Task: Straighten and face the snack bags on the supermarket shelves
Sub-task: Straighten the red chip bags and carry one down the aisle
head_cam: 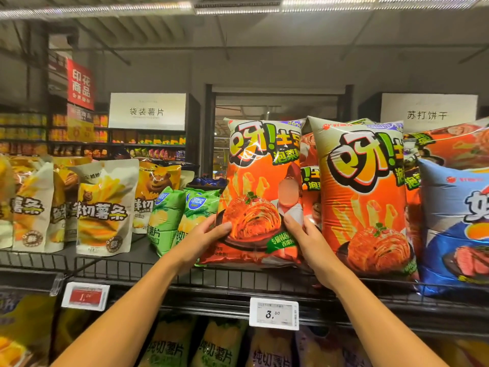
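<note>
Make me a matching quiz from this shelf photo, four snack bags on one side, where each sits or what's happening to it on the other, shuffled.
Column one:
1. orange bag
2. blue bag
3. green bags
4. white fries bag

Column two:
A. far right of the shelf
B. left of the green bags
C. held at its lower edges by left hand and right hand
D. just left of the held bag

Pairs: 1-C, 2-A, 3-D, 4-B
</note>
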`<act>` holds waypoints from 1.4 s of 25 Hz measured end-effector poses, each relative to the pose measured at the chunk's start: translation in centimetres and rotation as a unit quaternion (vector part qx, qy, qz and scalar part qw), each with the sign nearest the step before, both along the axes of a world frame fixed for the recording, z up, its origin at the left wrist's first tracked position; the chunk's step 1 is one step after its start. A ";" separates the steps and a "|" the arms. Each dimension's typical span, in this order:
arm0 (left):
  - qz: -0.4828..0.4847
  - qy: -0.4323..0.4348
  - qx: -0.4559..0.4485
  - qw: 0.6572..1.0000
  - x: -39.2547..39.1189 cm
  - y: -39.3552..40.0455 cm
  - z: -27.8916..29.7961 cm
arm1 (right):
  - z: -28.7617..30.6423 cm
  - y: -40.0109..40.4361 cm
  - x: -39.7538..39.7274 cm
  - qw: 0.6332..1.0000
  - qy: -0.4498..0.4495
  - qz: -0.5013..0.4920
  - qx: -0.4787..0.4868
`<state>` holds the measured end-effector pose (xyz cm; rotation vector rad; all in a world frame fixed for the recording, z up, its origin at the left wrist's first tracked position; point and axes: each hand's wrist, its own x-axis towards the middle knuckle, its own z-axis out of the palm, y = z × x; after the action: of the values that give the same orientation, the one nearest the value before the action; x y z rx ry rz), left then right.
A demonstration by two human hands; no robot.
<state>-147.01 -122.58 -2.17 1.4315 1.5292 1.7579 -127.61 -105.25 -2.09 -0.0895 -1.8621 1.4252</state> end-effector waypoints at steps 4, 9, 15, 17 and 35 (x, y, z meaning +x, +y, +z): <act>0.001 -0.002 0.003 1.000 0.3 -0.4 0.2 | 0.0 -0.5 0.5 0.999 0.004 -0.026 0.029; -0.020 0.007 -0.009 1.000 0.2 -0.7 0.0 | -0.2 -0.7 0.8 1.000 0.009 -0.011 0.012; -0.032 0.020 -0.048 0.998 -0.4 -0.7 0.3 | -0.1 -1.2 1.0 0.999 -0.007 -0.031 0.028; -0.033 0.018 -0.052 0.998 -0.4 -0.8 0.3 | -0.1 -1.2 1.0 0.999 -0.014 -0.034 0.030; 0.095 0.071 0.140 0.983 7.4 -3.1 4.0 | 1.9 -9.5 0.6 0.930 0.078 -0.329 0.141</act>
<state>-139.57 -125.64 1.83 1.6218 1.5834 2.0936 -126.98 -114.72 -0.21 -0.4059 -1.6608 0.6776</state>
